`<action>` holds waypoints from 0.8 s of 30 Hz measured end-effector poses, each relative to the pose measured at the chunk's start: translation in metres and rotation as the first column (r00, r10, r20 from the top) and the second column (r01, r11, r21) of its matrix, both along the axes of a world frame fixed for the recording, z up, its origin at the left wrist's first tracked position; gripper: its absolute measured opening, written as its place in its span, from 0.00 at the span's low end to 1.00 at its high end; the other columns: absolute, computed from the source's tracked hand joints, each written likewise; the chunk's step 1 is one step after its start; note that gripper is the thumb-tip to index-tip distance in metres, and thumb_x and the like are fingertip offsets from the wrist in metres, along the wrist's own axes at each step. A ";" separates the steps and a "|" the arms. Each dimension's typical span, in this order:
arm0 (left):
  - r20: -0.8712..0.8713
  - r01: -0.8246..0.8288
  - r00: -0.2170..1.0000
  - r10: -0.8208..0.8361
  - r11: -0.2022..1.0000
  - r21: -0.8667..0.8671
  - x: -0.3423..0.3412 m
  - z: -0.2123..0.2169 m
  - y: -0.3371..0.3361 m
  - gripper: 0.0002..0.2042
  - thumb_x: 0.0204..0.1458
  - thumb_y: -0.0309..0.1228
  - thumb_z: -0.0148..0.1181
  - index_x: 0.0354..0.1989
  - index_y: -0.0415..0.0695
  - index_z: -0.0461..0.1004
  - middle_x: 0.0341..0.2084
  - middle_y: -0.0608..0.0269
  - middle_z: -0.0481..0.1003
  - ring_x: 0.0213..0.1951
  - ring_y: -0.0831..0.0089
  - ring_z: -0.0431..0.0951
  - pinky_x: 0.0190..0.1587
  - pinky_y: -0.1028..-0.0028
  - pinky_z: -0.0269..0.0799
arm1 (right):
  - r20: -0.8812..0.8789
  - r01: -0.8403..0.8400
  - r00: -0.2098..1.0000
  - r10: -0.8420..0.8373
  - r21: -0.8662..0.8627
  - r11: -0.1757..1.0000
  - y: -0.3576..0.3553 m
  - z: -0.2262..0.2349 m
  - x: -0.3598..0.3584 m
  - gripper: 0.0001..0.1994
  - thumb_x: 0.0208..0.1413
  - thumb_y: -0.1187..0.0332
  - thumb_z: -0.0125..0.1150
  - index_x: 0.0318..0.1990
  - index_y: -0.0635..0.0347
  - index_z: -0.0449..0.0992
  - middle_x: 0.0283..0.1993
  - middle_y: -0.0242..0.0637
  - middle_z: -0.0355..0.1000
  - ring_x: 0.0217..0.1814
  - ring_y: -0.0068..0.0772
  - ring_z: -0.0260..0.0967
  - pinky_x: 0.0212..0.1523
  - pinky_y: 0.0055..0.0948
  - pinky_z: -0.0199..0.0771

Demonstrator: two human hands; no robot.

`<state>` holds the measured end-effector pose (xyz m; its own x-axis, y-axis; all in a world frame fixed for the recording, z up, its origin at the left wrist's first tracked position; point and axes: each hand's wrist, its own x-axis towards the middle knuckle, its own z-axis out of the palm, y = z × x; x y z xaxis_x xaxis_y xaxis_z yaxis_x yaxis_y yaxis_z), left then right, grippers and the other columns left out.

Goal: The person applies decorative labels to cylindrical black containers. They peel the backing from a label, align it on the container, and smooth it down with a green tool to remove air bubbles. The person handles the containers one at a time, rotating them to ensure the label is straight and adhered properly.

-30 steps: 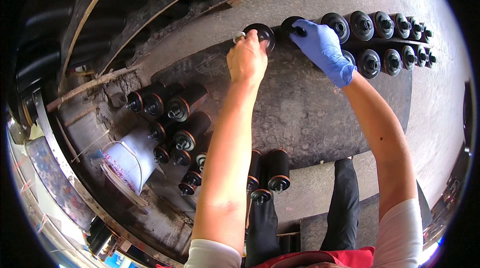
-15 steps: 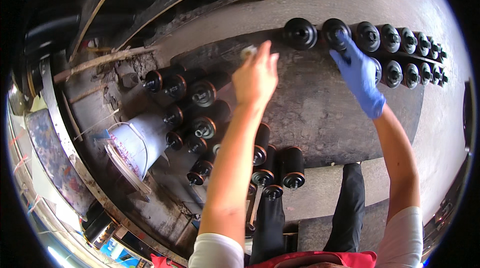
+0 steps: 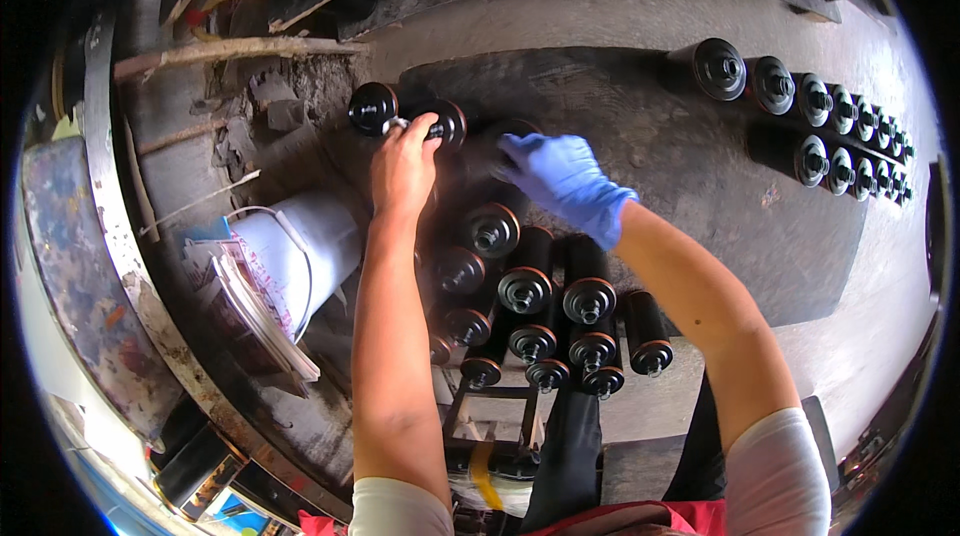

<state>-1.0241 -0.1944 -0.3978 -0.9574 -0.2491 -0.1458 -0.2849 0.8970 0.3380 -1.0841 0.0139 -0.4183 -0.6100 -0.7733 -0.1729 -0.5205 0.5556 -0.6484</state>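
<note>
My bare left hand (image 3: pixel 404 168) pinches a small white wad (image 3: pixel 396 124), held at the end of a black roller (image 3: pixel 446 126) with a copper-coloured rim. Another black roller (image 3: pixel 373 109) lies just left of it. My right hand (image 3: pixel 570 181), in a blue glove, has its fingers curled over the end of a dark roller (image 3: pixel 512 139), which is partly hidden and blurred. Below both hands lie several more black rollers (image 3: pixel 525 290) with copper rims and stub shafts, bunched together and pointing toward me. My left forearm hides some of them.
Two rows of black rollers (image 3: pixel 773 86) lie at the right on a dark board (image 3: pixel 690 206). A white bucket (image 3: pixel 305 246) with folded papers (image 3: pixel 255 311) stands left of my arm. Wooden slats (image 3: pixel 240 51) and a long rail (image 3: pixel 140 286) border the left side.
Both hands have moved left from above the board to the bunched rollers. My gloved hand has left the right-hand rows. The whole view has shifted too.
</note>
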 end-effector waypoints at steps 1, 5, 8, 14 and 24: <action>-0.009 0.005 1.000 -0.005 1.000 0.007 -0.002 -0.002 0.002 0.16 0.48 0.28 0.62 0.47 0.49 0.74 0.34 0.47 0.76 0.38 0.49 0.76 0.41 0.59 0.72 | -0.004 0.039 0.999 -0.039 0.016 0.999 0.007 0.001 0.000 0.10 0.55 0.60 0.54 0.37 0.57 0.71 0.31 0.45 0.74 0.32 0.49 0.74 0.29 0.43 0.74; 0.002 0.028 1.000 -0.028 0.999 -0.020 -0.017 0.000 0.029 0.14 0.49 0.31 0.61 0.45 0.46 0.74 0.32 0.48 0.77 0.35 0.50 0.78 0.37 0.60 0.74 | -0.040 0.221 0.975 -0.220 0.001 0.975 0.048 -0.002 -0.014 0.16 0.52 0.56 0.59 0.45 0.53 0.75 0.35 0.43 0.76 0.34 0.48 0.75 0.33 0.41 0.76; -0.013 0.033 0.999 -0.033 0.999 0.000 -0.036 0.008 0.054 0.14 0.51 0.34 0.59 0.45 0.43 0.73 0.32 0.47 0.77 0.34 0.50 0.78 0.36 0.59 0.75 | -0.008 0.345 0.939 -0.345 -0.033 0.938 0.071 0.007 -0.036 0.15 0.50 0.59 0.62 0.44 0.52 0.77 0.35 0.45 0.76 0.33 0.48 0.75 0.33 0.38 0.77; -0.050 0.044 0.998 -0.039 0.995 0.091 -0.071 0.008 0.094 0.14 0.50 0.32 0.61 0.44 0.42 0.74 0.29 0.45 0.76 0.32 0.50 0.79 0.35 0.59 0.76 | -0.158 0.435 0.891 -0.425 0.034 0.900 0.106 0.011 -0.078 0.14 0.49 0.60 0.63 0.42 0.55 0.78 0.35 0.45 0.76 0.34 0.48 0.75 0.34 0.35 0.76; -0.077 0.061 0.995 -0.056 0.996 0.068 -0.107 -0.009 0.136 0.14 0.50 0.34 0.60 0.44 0.41 0.74 0.31 0.44 0.77 0.34 0.49 0.79 0.38 0.59 0.76 | -0.170 0.513 0.848 -0.502 0.031 0.858 0.122 -0.006 -0.106 0.17 0.50 0.58 0.62 0.45 0.56 0.77 0.36 0.47 0.76 0.35 0.48 0.75 0.37 0.35 0.76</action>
<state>-1.1314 -0.0582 -0.4071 -0.9790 -0.1839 -0.0878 -0.2037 0.8847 0.4192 -1.1897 0.1359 -0.4246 -0.9370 -0.3375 -0.0904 -0.2406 0.8110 -0.5333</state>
